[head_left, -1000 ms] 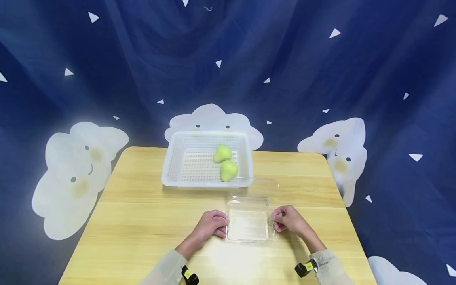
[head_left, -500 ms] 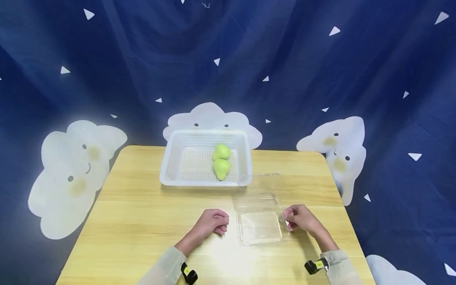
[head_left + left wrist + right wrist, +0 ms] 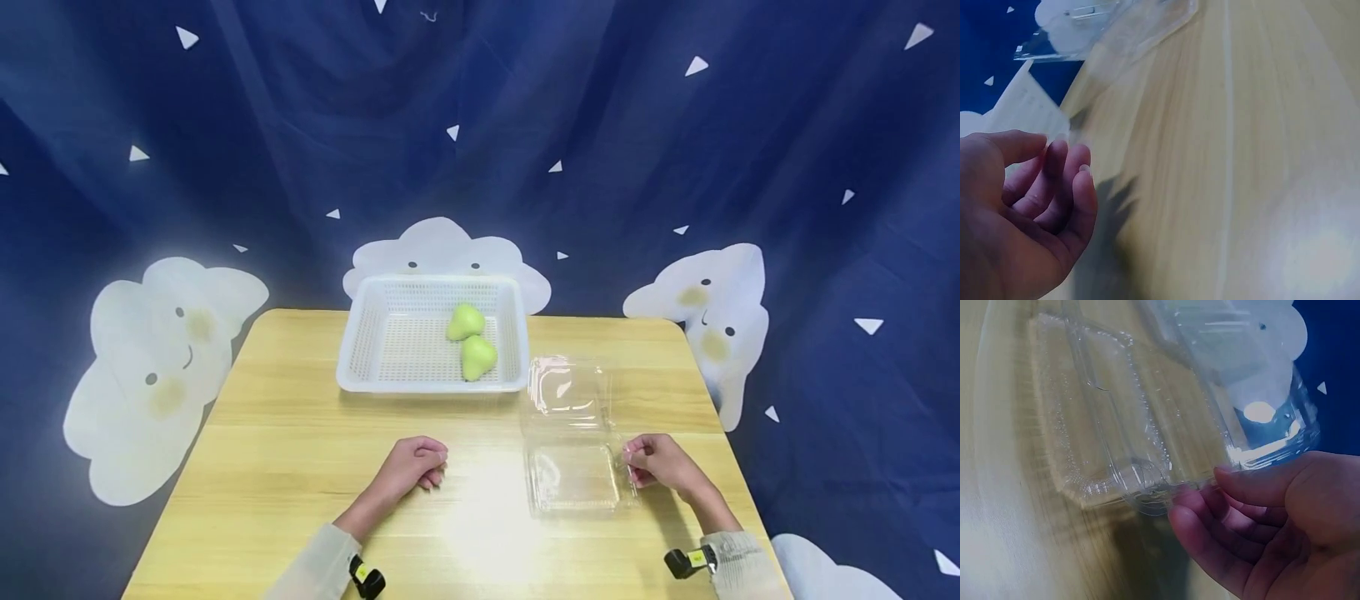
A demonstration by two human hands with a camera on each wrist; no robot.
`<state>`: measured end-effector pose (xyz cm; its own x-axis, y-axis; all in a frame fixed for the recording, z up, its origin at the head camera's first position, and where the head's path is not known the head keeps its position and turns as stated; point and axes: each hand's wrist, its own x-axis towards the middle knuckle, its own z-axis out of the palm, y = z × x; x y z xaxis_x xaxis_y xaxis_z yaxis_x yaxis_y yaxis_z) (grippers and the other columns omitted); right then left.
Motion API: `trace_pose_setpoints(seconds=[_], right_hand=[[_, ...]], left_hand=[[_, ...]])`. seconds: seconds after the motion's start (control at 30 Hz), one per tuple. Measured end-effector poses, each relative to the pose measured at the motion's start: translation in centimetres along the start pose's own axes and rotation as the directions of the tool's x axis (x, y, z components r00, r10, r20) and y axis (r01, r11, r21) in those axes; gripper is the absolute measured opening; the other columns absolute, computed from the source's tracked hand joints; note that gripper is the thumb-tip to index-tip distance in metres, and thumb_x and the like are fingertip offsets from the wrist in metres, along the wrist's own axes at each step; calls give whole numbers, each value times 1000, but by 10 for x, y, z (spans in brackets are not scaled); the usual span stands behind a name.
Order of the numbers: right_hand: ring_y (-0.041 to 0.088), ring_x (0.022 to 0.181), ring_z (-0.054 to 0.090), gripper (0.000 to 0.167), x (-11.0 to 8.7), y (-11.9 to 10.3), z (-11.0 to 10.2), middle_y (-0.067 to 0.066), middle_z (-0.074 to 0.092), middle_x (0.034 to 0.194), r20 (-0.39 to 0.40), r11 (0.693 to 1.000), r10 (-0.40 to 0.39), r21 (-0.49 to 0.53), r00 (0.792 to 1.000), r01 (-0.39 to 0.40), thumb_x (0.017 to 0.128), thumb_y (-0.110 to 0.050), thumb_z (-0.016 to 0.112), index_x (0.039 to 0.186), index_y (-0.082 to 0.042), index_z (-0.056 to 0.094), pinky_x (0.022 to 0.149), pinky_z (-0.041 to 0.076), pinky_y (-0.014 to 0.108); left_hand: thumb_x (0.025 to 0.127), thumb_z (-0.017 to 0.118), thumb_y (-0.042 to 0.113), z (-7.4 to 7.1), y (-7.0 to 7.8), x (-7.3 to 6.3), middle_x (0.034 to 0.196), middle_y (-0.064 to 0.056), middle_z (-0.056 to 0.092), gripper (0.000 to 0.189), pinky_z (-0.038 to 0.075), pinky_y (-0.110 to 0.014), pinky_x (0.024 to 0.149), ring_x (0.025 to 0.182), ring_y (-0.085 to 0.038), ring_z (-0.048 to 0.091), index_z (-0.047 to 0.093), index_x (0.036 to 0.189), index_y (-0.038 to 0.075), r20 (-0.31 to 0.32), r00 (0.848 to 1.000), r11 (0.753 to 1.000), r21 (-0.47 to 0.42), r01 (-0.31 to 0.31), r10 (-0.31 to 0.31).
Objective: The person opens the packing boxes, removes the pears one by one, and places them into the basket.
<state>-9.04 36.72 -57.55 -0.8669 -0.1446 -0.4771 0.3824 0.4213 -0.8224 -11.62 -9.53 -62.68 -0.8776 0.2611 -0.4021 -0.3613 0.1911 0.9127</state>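
A clear plastic clamshell container [image 3: 573, 477] lies on the wooden table, its lid [image 3: 567, 392] folded back away from the person. My right hand [image 3: 660, 462] pinches the container's right rim. In the right wrist view, the thumb [image 3: 1266, 484] and fingertips meet at the edge of the clear container [image 3: 1104, 419]. My left hand [image 3: 409, 462] holds nothing; its fingers curl loosely above the table, left of the container. The left wrist view shows the left hand [image 3: 1041, 206] with a gap between its fingers and palm.
At the back of the table [image 3: 285, 450] stands a white perforated plastic basket [image 3: 431, 387]. On its right side are two green pears, a farther pear [image 3: 467, 322] and a nearer pear [image 3: 479, 357]. A dark blue curtain [image 3: 480, 100] with clouds hangs behind.
The right hand has drawn the container to the right. The left hand has left its rim and moved left. The nearer pear has shifted in the basket.
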Motion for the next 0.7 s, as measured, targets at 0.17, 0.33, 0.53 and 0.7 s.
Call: trace_pose_setpoints(seconds=[0.17, 0.33, 0.53, 0.7], right_hand=[[15, 66, 67, 24, 3, 4, -4, 11, 67, 79, -23, 1000, -5, 10, 1000, 6, 103, 0, 54, 115, 22, 55, 59, 64, 28], [17, 69, 70, 25, 6, 3, -9, 17, 70, 83, -74, 1000, 12, -16, 997, -13, 103, 0, 52, 116, 21, 57, 62, 65, 30], [19, 72, 71, 28, 4, 2, -15, 16, 71, 84, -120, 998, 44, -47, 992, -50, 104, -3, 52, 119, 19, 59, 65, 67, 32], [22, 78, 72, 32, 2, 0, -20, 15, 71, 87, -133, 995, 33, -86, 991, -44, 106, -12, 54, 118, 16, 62, 69, 67, 35]], left_hand=[[94, 65, 11, -21, 7, -3, 90, -18, 76, 23, 62, -26, 55, 66, -20, 71, 69, 112, -3, -87, 996, 998, 64, -6, 12], [94, 67, 10, -43, 17, -6, 92, -20, 74, 24, 63, -30, 60, 71, -24, 70, 68, 114, -4, -134, 991, 994, 107, -7, 21], [96, 67, 13, -71, 28, -9, 100, -23, 74, 27, 64, -34, 66, 79, -26, 71, 68, 119, -3, -186, 981, 987, 160, -20, 50], [99, 66, 18, -92, 38, -16, 106, -23, 73, 30, 66, -39, 69, 86, -31, 72, 67, 122, -1, -207, 975, 971, 237, -34, 85]])
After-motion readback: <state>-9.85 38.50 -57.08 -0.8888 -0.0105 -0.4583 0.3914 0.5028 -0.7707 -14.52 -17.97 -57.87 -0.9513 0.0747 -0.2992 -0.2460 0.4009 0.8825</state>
